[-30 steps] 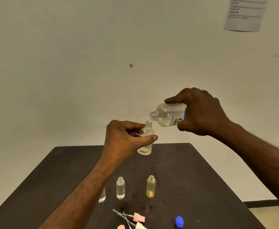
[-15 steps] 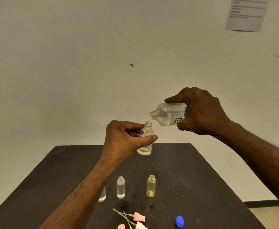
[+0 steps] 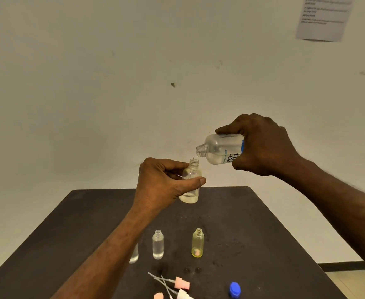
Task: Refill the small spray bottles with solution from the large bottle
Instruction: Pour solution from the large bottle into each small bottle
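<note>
My left hand (image 3: pixel 162 182) grips a small clear spray bottle (image 3: pixel 190 186) upright above the dark table (image 3: pixel 242 223), its neck uncapped and a little liquid in its bottom. My right hand (image 3: pixel 261 145) holds the large clear bottle (image 3: pixel 218 151) tipped on its side, its open mouth just above and right of the small bottle's neck. A thin thread of liquid shows between the two mouths. On the table stand a small clear bottle (image 3: pixel 158 244), a small yellow bottle (image 3: pixel 198 243), and another small bottle (image 3: pixel 134 254) half hidden behind my left forearm.
Near the table's front edge lie pink spray heads with dip tubes (image 3: pixel 178 283) and a blue cap (image 3: pixel 234 289). A pale wall rises behind the table, with a paper sheet (image 3: pixel 324 18) at the upper right. Wet spots mark the table right of the yellow bottle.
Both hands and both bottles have stayed nearly still. The large bottle's mouth has dipped very slightly toward the small bottle's neck.
</note>
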